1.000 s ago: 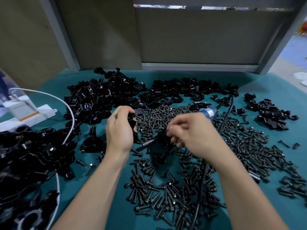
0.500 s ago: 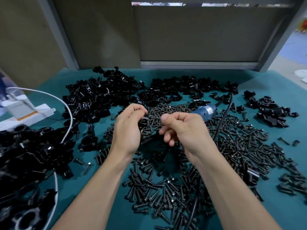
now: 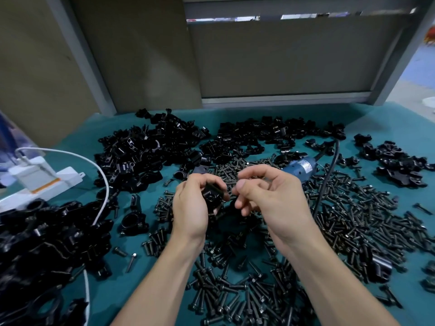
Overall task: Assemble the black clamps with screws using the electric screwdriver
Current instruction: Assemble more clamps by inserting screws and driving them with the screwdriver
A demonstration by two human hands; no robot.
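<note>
1. Turned further into view than before, the black clamp (image 3: 213, 196) sits gripped in the left hand (image 3: 190, 208) above the screws (image 3: 235, 297)
2. Just beside it, the right hand (image 3: 270, 198) has curled fingers; holding a screw or not, cannot tell
3. Behind them the electric screwdriver (image 3: 301, 167) lies on the table (image 3: 381, 118)

Bare cloth shows only at the table's (image 3: 367, 121) far corners and in a near-left gap.
Clamp heaps (image 3: 150, 156) line the far and left edges; screws (image 3: 353, 227) cover middle and right, crossed by a black cord (image 3: 330, 170) and a white cable (image 3: 107, 184).
</note>
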